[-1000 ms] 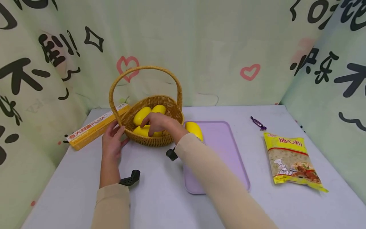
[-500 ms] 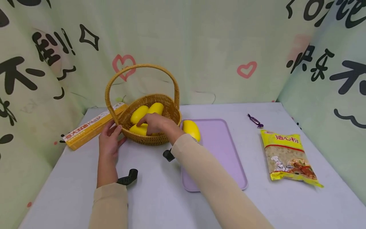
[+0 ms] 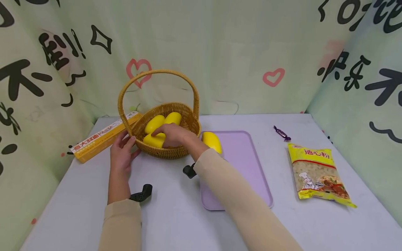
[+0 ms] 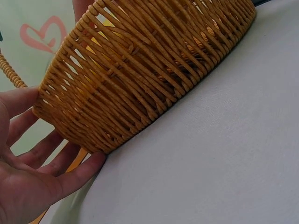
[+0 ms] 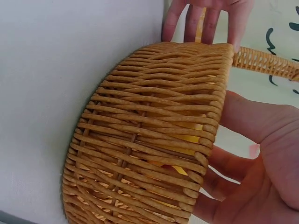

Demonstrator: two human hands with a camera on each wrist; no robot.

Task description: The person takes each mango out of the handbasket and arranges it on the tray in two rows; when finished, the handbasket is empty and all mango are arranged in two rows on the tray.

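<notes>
Three yellow mangoes lie in the wicker basket (image 3: 168, 153), two at its back and a front mango (image 3: 154, 140) partly under my right hand (image 3: 176, 135). That hand reaches over the front rim with thumb and fingers around this mango; the wicker hides its fingertips in the right wrist view. My left hand (image 3: 120, 157) rests against the basket's left side. In the left wrist view the fingers of my left hand (image 4: 28, 172) are spread along the woven wall, from the rim down to the base. Another mango (image 3: 212, 141) lies on the purple tray (image 3: 245, 164), right of the basket.
A long orange pasta box (image 3: 105, 139) lies slanted behind my left hand, close to the basket. On the right side of the white table (image 3: 169, 216) are a yellow pasta bag (image 3: 318, 176) and a dark purple wrapped candy (image 3: 282, 134). Printed curtains (image 3: 232, 52) surround the table.
My right hand has shifted slightly within the basket and now covers the right part of the front mango. The left hand stays on the basket's side. The head view shifts slightly.
</notes>
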